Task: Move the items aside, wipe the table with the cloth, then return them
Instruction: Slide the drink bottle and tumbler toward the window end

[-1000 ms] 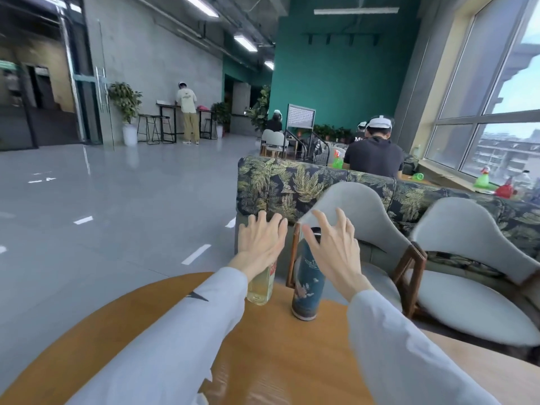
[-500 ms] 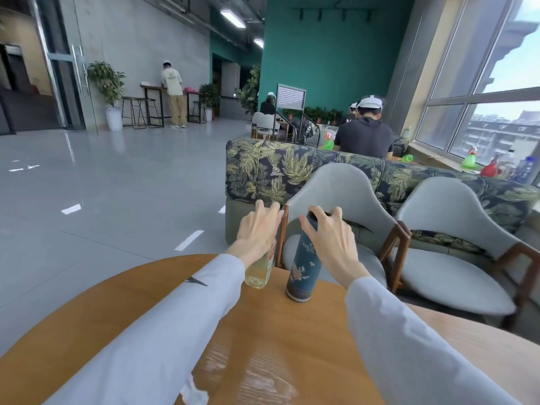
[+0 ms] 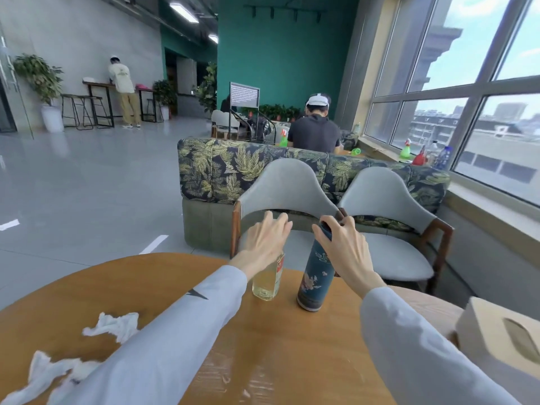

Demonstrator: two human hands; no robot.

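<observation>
Head view: both upright bottles stand at the round wooden surface (image 3: 146, 287)'s far edge, left hand (image 3: 267, 241)'s fingers loosely spread over the clear yellowish glass bottle (image 3: 267, 280), right hand (image 3: 346, 251)'s fingers curled round the tall dark-blue patterned flask (image 3: 315, 276)'s top.

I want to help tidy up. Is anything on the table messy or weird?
Yes. Torn white tissue scraps lie scattered on the round wooden table at its left, and small white crumbs dot the near edge. The clear bottle of yellow liquid and blue patterned flask stand upright.

Two bottles (image 3: 267, 280) (image 3: 315, 277), one cloth (image 3: 112, 325), one tissue box (image 3: 496, 334), two chairs (image 3: 287, 188) (image 3: 385, 194).
</observation>
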